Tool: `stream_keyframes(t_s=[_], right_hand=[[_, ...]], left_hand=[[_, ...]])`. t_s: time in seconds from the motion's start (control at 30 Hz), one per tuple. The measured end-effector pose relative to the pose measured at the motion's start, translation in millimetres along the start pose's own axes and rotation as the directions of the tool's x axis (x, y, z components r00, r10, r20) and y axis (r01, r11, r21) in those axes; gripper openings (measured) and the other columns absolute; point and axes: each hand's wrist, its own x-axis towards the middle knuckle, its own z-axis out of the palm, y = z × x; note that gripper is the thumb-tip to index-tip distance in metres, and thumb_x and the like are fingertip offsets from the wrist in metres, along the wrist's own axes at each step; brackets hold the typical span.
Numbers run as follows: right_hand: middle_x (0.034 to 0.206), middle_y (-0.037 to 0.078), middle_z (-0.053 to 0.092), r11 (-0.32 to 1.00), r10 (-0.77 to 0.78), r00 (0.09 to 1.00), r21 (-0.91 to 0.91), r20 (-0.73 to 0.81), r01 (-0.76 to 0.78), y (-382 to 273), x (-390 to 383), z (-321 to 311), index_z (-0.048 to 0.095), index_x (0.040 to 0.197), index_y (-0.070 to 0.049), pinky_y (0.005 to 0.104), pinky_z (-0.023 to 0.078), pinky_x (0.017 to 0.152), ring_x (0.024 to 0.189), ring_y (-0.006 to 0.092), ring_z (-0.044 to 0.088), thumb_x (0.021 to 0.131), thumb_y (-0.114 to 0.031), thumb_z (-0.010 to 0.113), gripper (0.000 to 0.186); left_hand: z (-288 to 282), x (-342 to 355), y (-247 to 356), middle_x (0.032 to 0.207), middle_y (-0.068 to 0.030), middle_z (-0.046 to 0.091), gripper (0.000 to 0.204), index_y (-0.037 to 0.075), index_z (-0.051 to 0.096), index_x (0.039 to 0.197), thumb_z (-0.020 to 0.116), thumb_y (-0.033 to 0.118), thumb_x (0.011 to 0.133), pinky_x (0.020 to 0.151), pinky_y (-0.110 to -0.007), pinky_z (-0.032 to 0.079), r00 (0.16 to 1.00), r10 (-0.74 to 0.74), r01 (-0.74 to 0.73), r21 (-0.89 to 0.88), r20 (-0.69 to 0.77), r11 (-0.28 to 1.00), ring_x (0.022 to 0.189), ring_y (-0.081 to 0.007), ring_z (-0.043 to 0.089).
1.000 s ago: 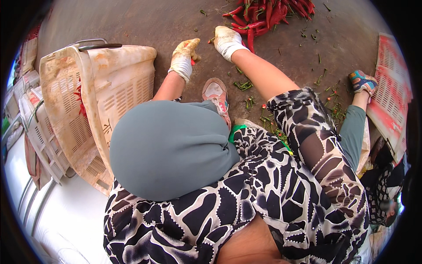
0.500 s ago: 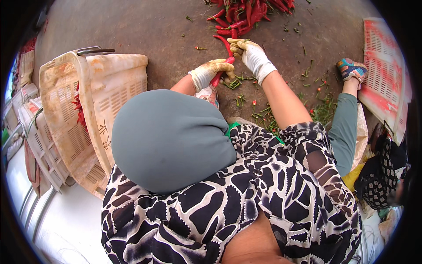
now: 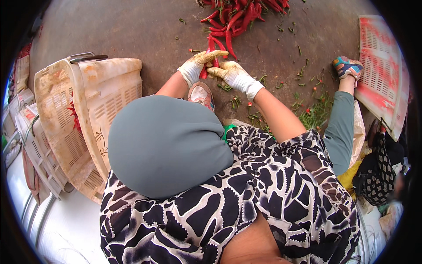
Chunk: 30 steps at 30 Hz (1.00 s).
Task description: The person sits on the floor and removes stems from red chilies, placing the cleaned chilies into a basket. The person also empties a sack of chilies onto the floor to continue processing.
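Note:
My left hand [image 3: 197, 67], in a stained white work glove, is closed on red chili peppers [image 3: 204, 72], which poke out on both sides of its fingers. Against it, my right hand [image 3: 233, 75], gloved alike, has its fingers pinched round the lower end of a red chili pepper [image 3: 216, 62]. The fingertips of both hands nearly meet, so the exact grip is partly hidden. Just beyond them lies a heap of red chili peppers [image 3: 239, 20] on the floor, some with green stems.
A dirty white plastic crate [image 3: 116, 79] stands at my left, with red chili peppers [image 3: 75, 116] showing inside. Cut green stems [image 3: 318, 114] are scattered by my right leg. A red-stained white crate [image 3: 382, 66] is at the far right, beyond my shoe [image 3: 347, 67].
My right hand has come back from the heap's near edge to beside my left hand. The left hand has shifted slightly left and away from me. More peppers show at the hands.

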Motion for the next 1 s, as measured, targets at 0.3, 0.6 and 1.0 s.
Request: stream_keyframes(t_s=[0.3,0.6,1.0], right_hand=[[0.074,0.005,0.067,0.977,0.192,0.873,0.172,-0.448,-0.127,24,-3,-71,0.068,0.084,-0.004,0.024,0.046,0.055,0.056,0.0118,0.056,0.091,-0.026,0.056,0.026],[0.108,0.013,0.063,0.963,-0.093,0.743,-0.249,-0.663,-0.101,-75,118,-198,0.061,0.114,-0.009,0.0321,0.044,0.086,0.096,0.0216,0.058,0.082,-0.034,0.068,0.042],[0.071,-0.002,0.058,0.701,0.106,0.861,0.651,-0.497,0.29,25,-22,-76,0.063,0.09,-0.009,0.0235,0.039,0.052,0.056,0.0074,0.048,0.086,-0.016,0.061,0.008]], left_hand=[[32,2,24,0.063,-0.0009,0.061,0.019,0.003,0.068,0.085,0.07,0.021,0.082,0.044,-0.021,0.036,0.758,0.58,-0.535,0.225,-0.298,0.814,0.048,-0.0064,0.047],[2,13,1,0.1,-0.0089,0.067,0.033,0.0,0.06,0.113,0.059,0.018,0.086,0.059,-0.022,0.046,0.984,0.178,-0.178,-0.002,-0.029,0.984,0.07,-0.0109,0.058],[43,28,5,0.069,0.0003,0.057,0.036,0.009,0.065,0.11,0.069,0.032,0.082,0.046,-0.02,0.037,0.998,0.06,-0.059,0.477,0.013,0.877,0.05,-0.0061,0.048]])
